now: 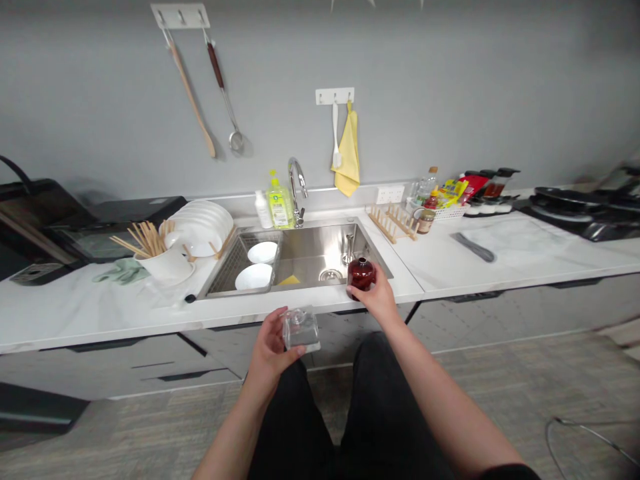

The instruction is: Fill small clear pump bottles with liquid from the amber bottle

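My left hand (270,350) is closed around a clear glass bottle (302,328), squarish in shape, held in the air in front of the counter edge. My right hand (379,297) grips a round dark red glass bottle (361,273) with a short narrow neck, at the front right edge of the sink. Behind both hands lies the steel sink (310,247). A wire basket at its left holds two white bowls, one of them the nearer bowl (254,277). A yellow sponge (289,281) is on the sink floor.
A faucet (299,193), a green soap bottle (280,205) and a white bottle (263,209) stand behind the sink. Stacked plates (200,223) and a white pot of chopsticks (165,265) are left. At right are a wooden rack (393,225), a jar (425,221) and a knife (473,247).
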A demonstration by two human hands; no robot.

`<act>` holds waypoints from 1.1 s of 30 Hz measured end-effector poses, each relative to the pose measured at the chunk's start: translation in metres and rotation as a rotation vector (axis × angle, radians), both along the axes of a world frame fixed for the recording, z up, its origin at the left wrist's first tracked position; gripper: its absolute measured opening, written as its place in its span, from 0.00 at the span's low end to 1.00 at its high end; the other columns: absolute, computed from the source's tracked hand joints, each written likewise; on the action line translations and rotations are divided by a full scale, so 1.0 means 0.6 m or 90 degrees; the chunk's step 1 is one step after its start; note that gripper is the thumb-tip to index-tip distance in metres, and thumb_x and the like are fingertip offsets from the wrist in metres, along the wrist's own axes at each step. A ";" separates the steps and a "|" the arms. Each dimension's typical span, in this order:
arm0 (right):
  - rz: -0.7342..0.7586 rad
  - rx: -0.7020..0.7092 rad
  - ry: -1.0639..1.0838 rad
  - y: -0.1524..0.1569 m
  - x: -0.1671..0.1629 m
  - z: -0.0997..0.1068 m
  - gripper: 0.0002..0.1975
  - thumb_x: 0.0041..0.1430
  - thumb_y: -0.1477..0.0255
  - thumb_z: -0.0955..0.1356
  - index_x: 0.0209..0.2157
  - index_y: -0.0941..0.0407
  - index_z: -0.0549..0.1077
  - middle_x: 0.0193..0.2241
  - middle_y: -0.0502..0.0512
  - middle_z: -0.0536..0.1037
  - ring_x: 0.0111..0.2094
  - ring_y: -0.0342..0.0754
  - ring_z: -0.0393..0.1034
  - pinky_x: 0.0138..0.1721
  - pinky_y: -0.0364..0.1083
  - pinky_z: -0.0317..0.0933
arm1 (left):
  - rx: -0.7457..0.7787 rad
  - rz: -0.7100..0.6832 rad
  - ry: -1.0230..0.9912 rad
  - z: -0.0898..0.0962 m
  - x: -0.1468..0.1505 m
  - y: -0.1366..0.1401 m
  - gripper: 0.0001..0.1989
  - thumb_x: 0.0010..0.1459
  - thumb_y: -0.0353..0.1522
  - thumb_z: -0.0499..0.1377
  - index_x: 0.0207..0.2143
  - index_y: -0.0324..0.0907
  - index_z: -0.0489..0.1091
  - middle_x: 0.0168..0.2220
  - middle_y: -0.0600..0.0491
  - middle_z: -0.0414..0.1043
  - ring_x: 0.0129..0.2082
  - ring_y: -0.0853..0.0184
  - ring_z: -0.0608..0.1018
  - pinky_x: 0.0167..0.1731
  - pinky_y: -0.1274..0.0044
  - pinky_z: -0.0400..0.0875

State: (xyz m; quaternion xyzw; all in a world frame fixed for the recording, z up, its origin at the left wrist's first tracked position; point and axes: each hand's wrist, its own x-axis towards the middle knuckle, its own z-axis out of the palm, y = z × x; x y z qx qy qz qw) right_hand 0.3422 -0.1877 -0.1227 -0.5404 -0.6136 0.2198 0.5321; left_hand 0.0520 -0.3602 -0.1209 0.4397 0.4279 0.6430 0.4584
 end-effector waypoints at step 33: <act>0.281 -0.082 -0.196 0.466 -0.111 0.004 0.41 0.44 0.70 0.89 0.61 0.56 0.81 0.51 0.58 0.90 0.52 0.62 0.87 0.60 0.62 0.78 | 0.057 -0.118 0.147 0.004 -0.134 0.698 0.44 0.36 0.27 0.85 0.58 0.43 0.76 0.55 0.48 0.81 0.49 0.59 0.84 0.52 0.65 0.82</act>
